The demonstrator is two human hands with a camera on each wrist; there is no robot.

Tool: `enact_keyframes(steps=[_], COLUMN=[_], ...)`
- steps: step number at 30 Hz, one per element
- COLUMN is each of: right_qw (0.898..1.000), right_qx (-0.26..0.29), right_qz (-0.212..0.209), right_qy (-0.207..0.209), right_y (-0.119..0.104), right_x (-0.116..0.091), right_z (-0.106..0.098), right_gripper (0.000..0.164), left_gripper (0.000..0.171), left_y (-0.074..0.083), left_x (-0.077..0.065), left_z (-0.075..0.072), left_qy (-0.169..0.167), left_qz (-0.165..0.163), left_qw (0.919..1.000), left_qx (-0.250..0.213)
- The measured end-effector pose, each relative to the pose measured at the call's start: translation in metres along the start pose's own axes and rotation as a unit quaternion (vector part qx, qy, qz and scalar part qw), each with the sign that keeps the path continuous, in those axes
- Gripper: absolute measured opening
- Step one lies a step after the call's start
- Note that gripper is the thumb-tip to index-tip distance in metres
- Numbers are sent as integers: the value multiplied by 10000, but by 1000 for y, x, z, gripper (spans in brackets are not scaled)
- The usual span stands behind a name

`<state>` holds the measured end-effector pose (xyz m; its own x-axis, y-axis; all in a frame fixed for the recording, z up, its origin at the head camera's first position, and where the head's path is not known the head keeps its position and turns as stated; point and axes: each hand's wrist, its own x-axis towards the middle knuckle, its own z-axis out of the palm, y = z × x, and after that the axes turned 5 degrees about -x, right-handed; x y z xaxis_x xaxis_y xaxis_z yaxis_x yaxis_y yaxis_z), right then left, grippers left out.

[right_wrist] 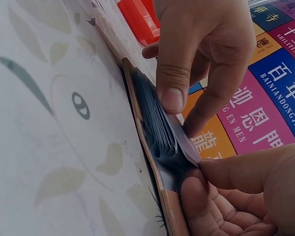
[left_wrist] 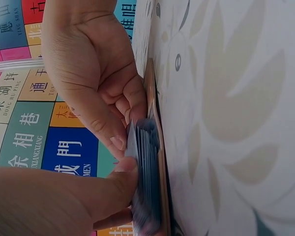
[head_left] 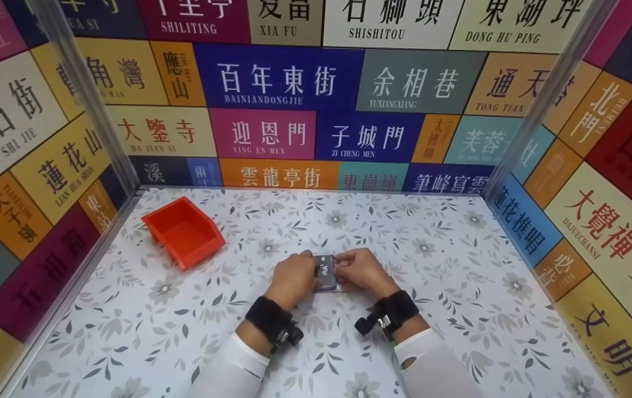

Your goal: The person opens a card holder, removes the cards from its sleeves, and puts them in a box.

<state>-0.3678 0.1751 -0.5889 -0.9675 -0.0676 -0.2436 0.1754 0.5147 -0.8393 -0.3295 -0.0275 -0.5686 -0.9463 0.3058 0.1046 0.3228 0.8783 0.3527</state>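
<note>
On the table in the head view lies a card holder (head_left: 325, 272), a dark card marked "Vip" on top. Its brown cover (right_wrist: 173, 209) is spread under a stack of thin clear sleeves (left_wrist: 148, 162). The left hand (head_left: 292, 281) grips the holder's left side, thumb and a finger pinching the top sleeve. From the right, the right hand (head_left: 365, 272) pinches the edge of that top sleeve (right_wrist: 186, 142) between thumb and finger, its other fingers curled in. In the left wrist view, both thumbs are close together at the sleeve edges.
A red-orange plastic bin (head_left: 186, 232) stands at the back left of the table (head_left: 448, 309), which has a leaf-and-flower print. Panels with coloured place-name signs (head_left: 277, 77) wall in the back and both sides. Both wrists wear black straps (head_left: 269, 320).
</note>
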Motion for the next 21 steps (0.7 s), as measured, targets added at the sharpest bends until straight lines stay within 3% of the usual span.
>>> enact_keyframes(steps=[7, 14, 21], right_qw=[9999, 9984, 9954], right_qx=[0, 543, 911], right_qz=[-169, -7, 173], right_qy=[-28, -134, -236], right_y=[1, 2, 3], right_x=[0, 2, 3], right_z=[-3, -6, -3], right_gripper=[35, 42, 26], left_gripper=[33, 32, 28], left_y=[-2, -1, 0], left_x=[1, 0, -1], left_z=[0, -1, 0], left_qy=[57, 58, 107], left_qz=[-96, -178, -124], left_qw=[9999, 9998, 9998], left_qx=[-97, -119, 77])
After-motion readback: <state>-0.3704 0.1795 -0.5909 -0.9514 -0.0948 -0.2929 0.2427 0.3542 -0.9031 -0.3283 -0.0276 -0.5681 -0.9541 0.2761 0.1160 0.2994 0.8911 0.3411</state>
